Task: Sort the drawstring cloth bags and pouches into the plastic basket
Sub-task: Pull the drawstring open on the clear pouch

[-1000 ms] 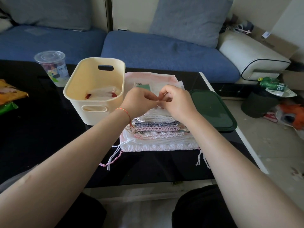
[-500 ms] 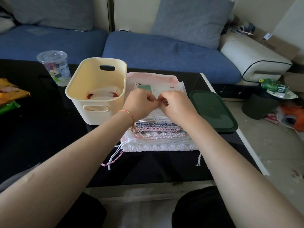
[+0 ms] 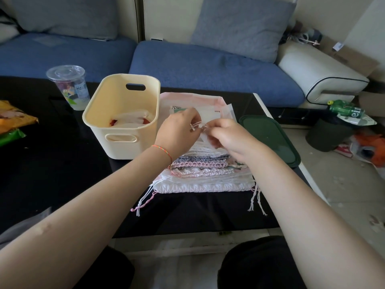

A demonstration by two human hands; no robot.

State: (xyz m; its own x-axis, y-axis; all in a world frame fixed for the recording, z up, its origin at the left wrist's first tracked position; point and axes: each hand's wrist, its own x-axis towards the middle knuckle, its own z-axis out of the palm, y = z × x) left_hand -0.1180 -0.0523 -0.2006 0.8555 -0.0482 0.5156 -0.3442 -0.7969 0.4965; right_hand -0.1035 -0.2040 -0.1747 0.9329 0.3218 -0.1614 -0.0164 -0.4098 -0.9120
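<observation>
White and pink drawstring cords trail off the near edge of the stack of cloth bags on the black bench. Above the stack, the left hand and right hand both pinch a thin cord between curled fingers. At ten o'clock stands the cream plastic basket, white and red cloth inside. At two o'clock lies a green lid.

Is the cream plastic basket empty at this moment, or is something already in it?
Not empty. The cream plastic basket stands upright, and white cloth with some red lies at its bottom; how many pieces, cannot tell.
</observation>
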